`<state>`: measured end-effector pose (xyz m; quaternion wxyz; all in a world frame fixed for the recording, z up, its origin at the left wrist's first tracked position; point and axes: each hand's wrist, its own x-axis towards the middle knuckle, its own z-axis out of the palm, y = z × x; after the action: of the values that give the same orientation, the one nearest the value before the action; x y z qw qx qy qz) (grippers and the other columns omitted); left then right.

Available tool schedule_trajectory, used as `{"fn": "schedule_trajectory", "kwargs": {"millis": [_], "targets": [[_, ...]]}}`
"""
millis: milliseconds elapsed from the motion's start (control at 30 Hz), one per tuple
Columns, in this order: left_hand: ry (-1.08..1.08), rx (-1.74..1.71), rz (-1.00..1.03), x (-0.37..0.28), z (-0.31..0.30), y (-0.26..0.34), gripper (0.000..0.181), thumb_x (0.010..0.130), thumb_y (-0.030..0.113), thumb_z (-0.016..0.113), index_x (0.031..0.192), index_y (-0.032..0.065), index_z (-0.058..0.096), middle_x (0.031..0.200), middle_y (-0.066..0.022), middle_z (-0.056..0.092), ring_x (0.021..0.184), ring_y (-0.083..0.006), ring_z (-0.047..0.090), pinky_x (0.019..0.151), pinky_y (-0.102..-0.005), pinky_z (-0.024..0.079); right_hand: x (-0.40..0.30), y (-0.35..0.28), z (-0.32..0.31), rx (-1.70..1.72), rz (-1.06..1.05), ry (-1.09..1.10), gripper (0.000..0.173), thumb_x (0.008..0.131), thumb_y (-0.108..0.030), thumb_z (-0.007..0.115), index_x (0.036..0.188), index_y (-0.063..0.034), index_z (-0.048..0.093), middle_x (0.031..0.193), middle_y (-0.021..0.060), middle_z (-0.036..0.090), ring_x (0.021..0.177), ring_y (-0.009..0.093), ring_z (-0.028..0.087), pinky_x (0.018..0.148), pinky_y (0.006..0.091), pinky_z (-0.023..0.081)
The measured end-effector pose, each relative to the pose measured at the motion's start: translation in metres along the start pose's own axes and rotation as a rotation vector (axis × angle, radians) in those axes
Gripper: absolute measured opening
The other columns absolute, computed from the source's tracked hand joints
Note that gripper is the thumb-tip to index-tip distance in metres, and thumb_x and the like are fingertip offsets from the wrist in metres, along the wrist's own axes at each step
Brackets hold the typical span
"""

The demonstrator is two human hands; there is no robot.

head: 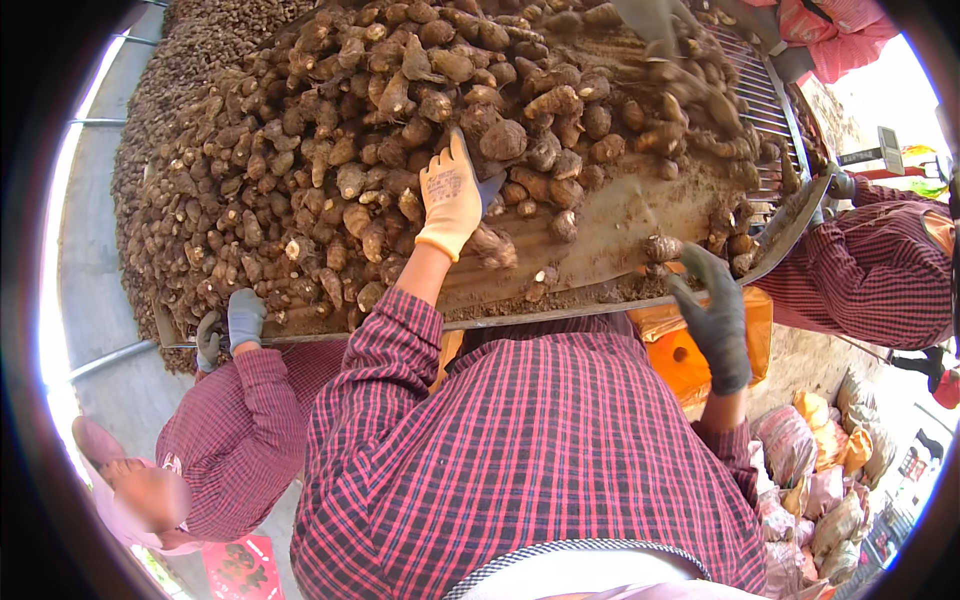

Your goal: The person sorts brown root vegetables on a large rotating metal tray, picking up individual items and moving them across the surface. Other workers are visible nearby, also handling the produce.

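Taro corms [330,187], brown and soil-covered, are heaped on a worktable [615,214]. My left hand [452,196], in a yellow glove with a dark coating, reaches into the heap and touches corms; its fingers are partly hidden, so a grip cannot be made out. A blurred corm [491,246] lies beside its wrist. My right hand [716,322], in a dark grey glove, hangs over the table's front edge, fingers apart and nothing in them. Close to its fingertips is a single corm [663,248]. Below that hand sits an orange container [679,360].
A co-worker's gloved hand [246,315] rests at the table edge on the left. Another person's blurred glove [645,26] is across the heap. At right, a person in a checked sleeve [862,270] stands by a metal bar grate [757,97]. Filled sacks [817,480] lie behind.
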<state>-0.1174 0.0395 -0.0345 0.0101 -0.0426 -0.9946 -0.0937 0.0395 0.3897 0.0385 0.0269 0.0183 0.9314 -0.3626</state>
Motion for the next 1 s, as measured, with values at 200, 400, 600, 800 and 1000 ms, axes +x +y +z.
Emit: {"fn": "schedule_trajectory", "kwargs": {"millis": [200,400,600,800,1000], "targets": [[-0.306,-1.502,-0.129,-0.034,-0.034,-0.006,0.059,0.101,0.058,0.054,0.128,0.0058,0.061,0.090,-0.0070,0.073,0.057,-0.0123,0.059,0.054,-0.0253,0.047,0.082,-0.067,0.026,0.426,-0.361,-0.023,0.073,0.088,-0.025,0.084,0.149,-0.0051,0.050,0.135,0.0186,0.064,0.125,0.029,0.064,0.107,0.0420,0.051],[-0.530,-2.295,-0.259,-0.069,-0.060,0.038,0.067,0.104,0.066,0.042,0.122,0.0042,0.062,0.069,-0.0025,0.061,0.042,-0.0082,0.039,0.037,-0.0236,0.037,0.108,-0.096,0.056,0.511,-0.491,-0.239,0.090,0.085,-0.034,0.086,0.156,-0.0052,0.039,0.146,0.0202,0.057,0.134,0.030,0.058,0.111,0.0441,0.048],[-0.160,-2.116,-0.709,-0.072,-0.075,0.077,0.061,0.105,0.062,0.042,0.124,0.0089,0.063,0.069,0.0005,0.061,0.049,-0.0100,0.047,0.050,-0.0258,0.046,0.078,-0.103,0.097,0.138,-0.490,0.122,0.092,0.079,-0.028,0.090,0.152,-0.0046,0.039,0.140,0.0190,0.057,0.129,0.031,0.059,0.108,0.0413,0.053],[-0.420,-1.643,-0.424,-0.074,-0.030,0.036,0.038,0.105,0.032,0.062,0.131,0.0042,0.064,0.101,-0.0095,0.069,0.086,-0.0170,0.067,0.065,-0.0320,0.053,0.081,-0.072,0.086,1.065,-0.039,-0.137,0.088,0.076,-0.017,0.093,0.145,-0.0052,0.040,0.137,0.0102,0.053,0.129,0.023,0.055,0.111,0.0370,0.050],[0.096,-0.594,0.243,-0.068,-0.012,0.054,0.059,0.101,0.044,0.067,0.135,-0.0035,0.060,0.126,-0.0156,0.063,0.104,-0.0157,0.065,0.081,-0.0265,0.055,0.065,-0.067,0.062,1.426,0.058,-0.038,0.066,0.088,-0.011,0.078,0.144,-0.0061,0.044,0.138,0.0069,0.052,0.130,0.019,0.052,0.114,0.0367,0.043]]}}
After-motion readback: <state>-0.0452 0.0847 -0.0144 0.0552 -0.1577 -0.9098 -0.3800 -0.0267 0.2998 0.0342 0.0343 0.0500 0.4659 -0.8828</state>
